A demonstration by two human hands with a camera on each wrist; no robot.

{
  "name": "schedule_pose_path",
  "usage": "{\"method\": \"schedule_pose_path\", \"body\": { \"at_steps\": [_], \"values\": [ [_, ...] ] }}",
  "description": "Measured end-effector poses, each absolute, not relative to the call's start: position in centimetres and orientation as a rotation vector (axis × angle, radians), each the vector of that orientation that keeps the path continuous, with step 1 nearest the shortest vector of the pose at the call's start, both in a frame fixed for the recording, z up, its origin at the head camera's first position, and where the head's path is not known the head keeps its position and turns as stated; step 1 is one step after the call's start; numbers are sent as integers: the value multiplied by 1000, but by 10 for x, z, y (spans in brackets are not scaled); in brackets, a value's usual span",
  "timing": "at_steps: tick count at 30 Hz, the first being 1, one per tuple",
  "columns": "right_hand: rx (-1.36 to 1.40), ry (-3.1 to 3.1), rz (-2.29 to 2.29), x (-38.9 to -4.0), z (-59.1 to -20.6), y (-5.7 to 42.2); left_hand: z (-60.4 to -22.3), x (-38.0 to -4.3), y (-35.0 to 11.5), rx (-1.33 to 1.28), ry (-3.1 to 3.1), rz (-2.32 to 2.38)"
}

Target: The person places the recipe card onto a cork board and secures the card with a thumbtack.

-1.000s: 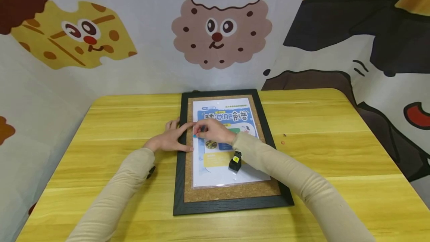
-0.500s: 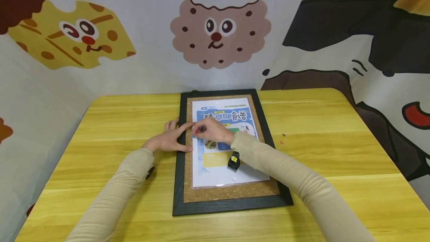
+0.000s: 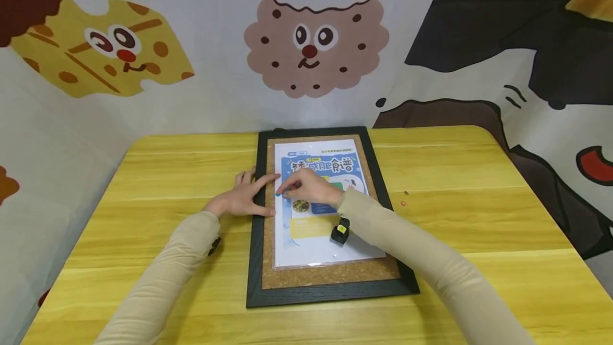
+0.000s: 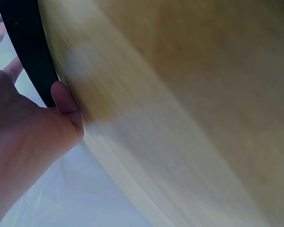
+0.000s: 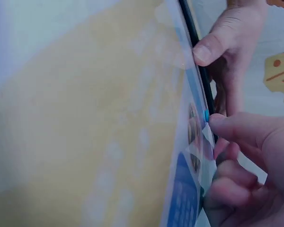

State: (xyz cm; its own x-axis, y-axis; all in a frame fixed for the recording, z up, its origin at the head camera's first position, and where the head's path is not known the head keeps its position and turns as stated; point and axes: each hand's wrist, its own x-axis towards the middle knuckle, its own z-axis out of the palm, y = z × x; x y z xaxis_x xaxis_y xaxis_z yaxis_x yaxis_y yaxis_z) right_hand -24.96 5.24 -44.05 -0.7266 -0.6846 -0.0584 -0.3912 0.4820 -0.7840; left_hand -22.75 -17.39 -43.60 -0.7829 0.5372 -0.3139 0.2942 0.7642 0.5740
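Note:
A laminated printed sheet (image 3: 311, 249) with a blue and yellow design lies on a cork board (image 3: 335, 273) in a black frame (image 3: 330, 294). My left hand (image 3: 239, 196) is spread over the frame's left side, thumb and index fingertips at the sheet's left edge. In the left wrist view a finger (image 4: 65, 99) reaches around the frame's outer edge. My right hand (image 3: 308, 186) reaches across the sheet, fingertips curled at a small blue pushpin (image 3: 278, 194) on its left edge. The right wrist view shows the pushpin (image 5: 206, 115) right at the fingertip; the other fingers are curled below.
Two tiny bits, one dark (image 3: 406, 192) and one orange (image 3: 403, 203), lie right of the frame on the wooden table (image 3: 479, 217). A cartoon-printed cloth (image 3: 215, 95) hangs behind the table. Black cameras (image 3: 340, 232) are strapped at the wrists.
My right hand shifts slightly to the right, and more of the blue pushpin shows beside its fingertips than half a second ago. The left hand and the board stay in place.

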Motion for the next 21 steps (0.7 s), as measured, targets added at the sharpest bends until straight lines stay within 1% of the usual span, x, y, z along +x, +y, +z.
{"method": "schedule_pose_path", "body": {
  "at_steps": [8, 15, 21],
  "values": [
    [-845, 2312, -1155, -246, -436, 69, -435, -227, -174, 601, 2492, 698],
    [-894, 2338, -1124, -242, -437, 86, -434, -225, -174, 597, 2505, 695],
    [-881, 2334, -1141, -237, -434, 105, -435, -224, -173, 599, 2512, 693]
  ]
}}
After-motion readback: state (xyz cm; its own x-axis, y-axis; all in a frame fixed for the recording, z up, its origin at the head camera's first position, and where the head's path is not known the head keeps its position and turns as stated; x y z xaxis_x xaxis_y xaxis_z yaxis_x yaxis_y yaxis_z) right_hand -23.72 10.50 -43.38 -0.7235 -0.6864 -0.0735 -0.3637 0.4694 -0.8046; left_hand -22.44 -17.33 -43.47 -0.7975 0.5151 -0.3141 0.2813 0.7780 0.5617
